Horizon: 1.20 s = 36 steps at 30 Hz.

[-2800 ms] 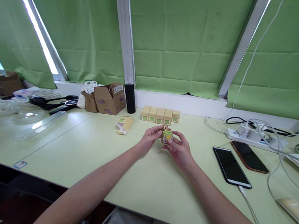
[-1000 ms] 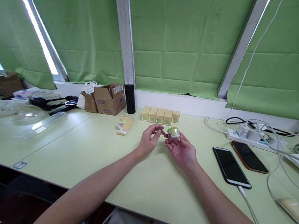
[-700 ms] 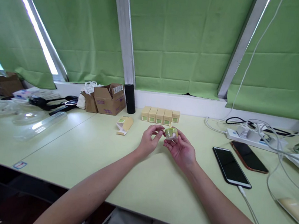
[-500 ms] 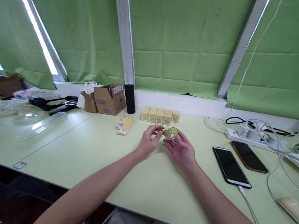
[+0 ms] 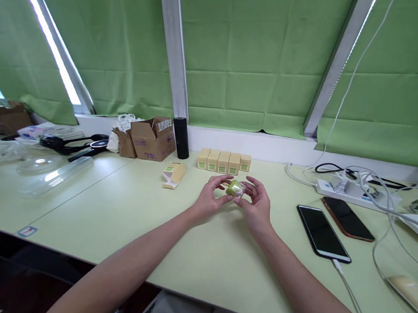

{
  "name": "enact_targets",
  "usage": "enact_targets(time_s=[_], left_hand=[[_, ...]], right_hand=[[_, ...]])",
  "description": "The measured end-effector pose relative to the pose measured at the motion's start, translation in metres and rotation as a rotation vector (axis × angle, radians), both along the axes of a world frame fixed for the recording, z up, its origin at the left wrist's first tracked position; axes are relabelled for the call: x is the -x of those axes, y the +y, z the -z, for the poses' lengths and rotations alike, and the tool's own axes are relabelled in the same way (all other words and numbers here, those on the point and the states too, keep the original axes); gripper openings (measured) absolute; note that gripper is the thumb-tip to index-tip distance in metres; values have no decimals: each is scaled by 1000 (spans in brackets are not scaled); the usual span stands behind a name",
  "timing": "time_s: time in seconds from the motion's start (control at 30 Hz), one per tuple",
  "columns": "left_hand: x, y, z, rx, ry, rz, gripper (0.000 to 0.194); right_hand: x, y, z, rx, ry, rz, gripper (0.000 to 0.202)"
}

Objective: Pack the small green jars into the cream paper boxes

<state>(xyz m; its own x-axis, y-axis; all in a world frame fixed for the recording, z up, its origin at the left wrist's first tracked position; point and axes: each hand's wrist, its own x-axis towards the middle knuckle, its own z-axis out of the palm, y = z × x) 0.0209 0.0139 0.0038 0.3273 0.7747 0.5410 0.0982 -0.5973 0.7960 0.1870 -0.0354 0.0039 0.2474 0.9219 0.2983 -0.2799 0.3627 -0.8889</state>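
Observation:
Between my hands, above the table, is a small rounded green-and-clear container (image 5: 234, 188), tilted on its side. My left hand (image 5: 210, 197) is closed on its green end, thumb in front and fingers behind. The clear end is gripped by the thumb and fingers of my right hand (image 5: 258, 207). What is inside the container is too small to make out. Just beyond my hands stands a row of several small tan boxes (image 5: 223, 162) with green square labels. An opened, flattened tan carton (image 5: 174, 175) lies to the left of my left hand.
Two phones, one black with a white edge (image 5: 323, 232) and one in a brown case (image 5: 349, 219), lie at right near a power strip (image 5: 356, 194) and cables. Back left are a cardboard box (image 5: 153, 139), a black cylinder (image 5: 181, 138) and clear plastic packaging (image 5: 59, 175).
The container has tipped from roughly upright onto its side. My left fingers, beside it before, now grip its green end, and my right hand has turned to hold the clear end.

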Motion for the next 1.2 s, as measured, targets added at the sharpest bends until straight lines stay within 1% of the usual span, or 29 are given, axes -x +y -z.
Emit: enact_targets(time_s=[0.13,0.27,0.37,0.47,0.53,0.6,0.83,0.93,1.03,1.2], left_hand=[[-1,-1,-4,-4,51,-33,53],[1,1,-7,-57,67,-79,48],[4,5,-5,-84,74,-122,49],[7,11,-1,-58,100,-190,50],[10,14,3,-49,142,-225,49],[12,16,7,-48,200,-237,47],[20,20,15,-87,381,-219,40],[22,23,17,-148,394,-204,35],[22,26,18,-190,388,-207,36],[20,25,17,-168,423,-234,37]], right_hand=[[5,-7,-5,-66,-175,64,63],[5,-5,1,-100,-259,105,69],[0,0,6,-67,-281,180,68],[-5,4,9,-8,-290,260,64],[-8,5,9,27,-281,288,62],[-9,6,9,43,-272,294,59],[-9,7,12,50,-269,272,56],[-10,8,14,42,-256,268,55],[-10,9,15,34,-244,269,54],[-10,8,14,51,-258,270,54]])
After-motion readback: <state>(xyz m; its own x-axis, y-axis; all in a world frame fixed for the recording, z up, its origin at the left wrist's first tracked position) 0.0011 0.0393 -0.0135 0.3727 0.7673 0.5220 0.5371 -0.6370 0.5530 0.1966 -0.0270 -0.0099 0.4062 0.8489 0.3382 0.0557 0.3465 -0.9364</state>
